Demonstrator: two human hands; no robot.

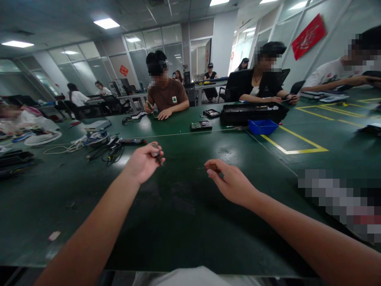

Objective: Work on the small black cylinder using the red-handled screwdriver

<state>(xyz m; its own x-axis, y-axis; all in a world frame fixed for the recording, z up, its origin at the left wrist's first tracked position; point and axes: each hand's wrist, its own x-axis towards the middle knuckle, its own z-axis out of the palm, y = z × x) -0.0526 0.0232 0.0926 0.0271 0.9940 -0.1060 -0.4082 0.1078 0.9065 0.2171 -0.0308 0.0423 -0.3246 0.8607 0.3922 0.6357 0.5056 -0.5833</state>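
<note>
My left hand [145, 161] is raised above the green table [166, 222], its fingers curled around a small dark piece with a shiny metal part [158, 157]. To the right, my right hand [230, 180] is closed in a pinch. A thin pale tip [201, 168] pokes out from its fingertips toward the left hand. The rest of that slim thing is hidden by the fingers, so I cannot tell its kind. The two hands are apart. Beyond them on the table lies a hard drive [201, 125] with its green circuit board showing.
Black cables [111, 151] and a pen-shaped dark tool [133, 141] lie at left. A blue bin [263, 126] stands before a long black tray [253, 114]. Co-workers sit across the table, one in a brown shirt [168, 95]. Yellow tape [306, 151] marks the right side.
</note>
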